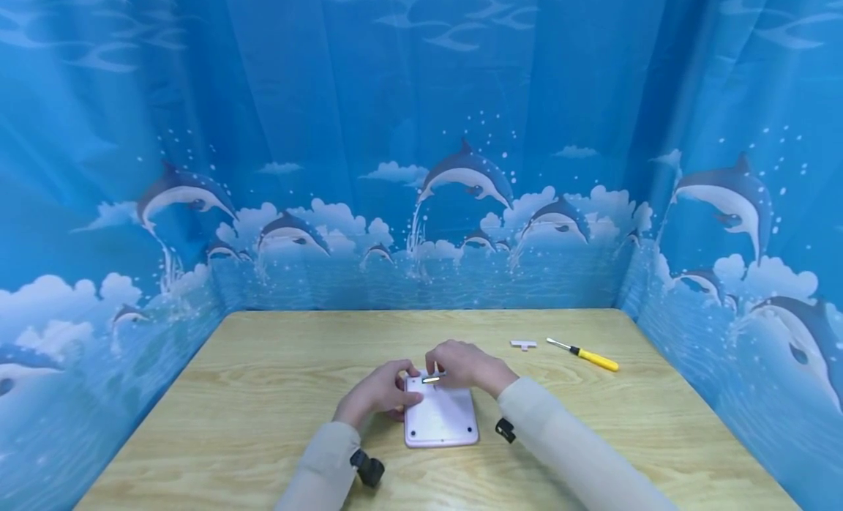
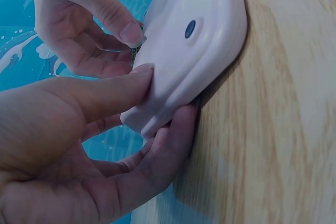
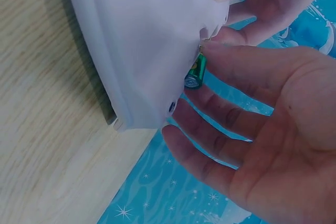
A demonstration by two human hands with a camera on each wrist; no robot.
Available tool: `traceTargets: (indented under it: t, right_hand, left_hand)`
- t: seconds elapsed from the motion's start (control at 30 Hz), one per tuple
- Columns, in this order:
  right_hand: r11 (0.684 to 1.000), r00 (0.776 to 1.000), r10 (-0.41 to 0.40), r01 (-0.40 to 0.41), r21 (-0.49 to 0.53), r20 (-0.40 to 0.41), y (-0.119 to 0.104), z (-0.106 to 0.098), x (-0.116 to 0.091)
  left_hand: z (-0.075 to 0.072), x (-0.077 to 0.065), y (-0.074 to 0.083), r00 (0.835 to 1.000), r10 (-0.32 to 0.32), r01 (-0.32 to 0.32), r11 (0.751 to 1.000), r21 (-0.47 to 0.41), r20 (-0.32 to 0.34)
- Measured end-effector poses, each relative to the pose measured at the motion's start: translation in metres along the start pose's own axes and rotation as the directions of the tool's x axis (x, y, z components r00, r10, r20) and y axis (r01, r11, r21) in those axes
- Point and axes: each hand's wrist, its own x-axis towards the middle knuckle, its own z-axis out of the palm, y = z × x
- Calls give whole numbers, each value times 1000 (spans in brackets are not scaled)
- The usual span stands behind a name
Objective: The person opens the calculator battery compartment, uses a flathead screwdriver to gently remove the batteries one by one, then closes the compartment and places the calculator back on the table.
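A pale pink, flat device point(image 1: 443, 417) lies with its underside up on the table, small dark round feet showing near its corners. My left hand point(image 1: 380, 391) grips its left far corner, thumb on the upper face and fingers curled beneath the edge, as the left wrist view shows. At the far edge, my right hand point(image 1: 466, 364) pinches a small green battery point(image 3: 195, 73) between thumb and fingers. The battery sits at a recess in the device, one metal end showing in the right wrist view. Much of the recess is hidden by the fingers.
A small white cover piece with a tab point(image 1: 523, 344) lies on the wooden table point(image 1: 296, 364) beyond the right hand. Beside it is a screwdriver point(image 1: 596, 359) with a yellow and black handle. A blue dolphin-print curtain point(image 1: 369, 167) surrounds the table's back and sides.
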Motion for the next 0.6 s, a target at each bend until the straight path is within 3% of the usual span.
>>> traceTargets:
  t: [0.6]
  right_hand:
    - [1000,1000,17,-17,26,4,0,1,4]
  left_hand:
    - [0,-1,0,1000,-4,5,1000,-17,6]
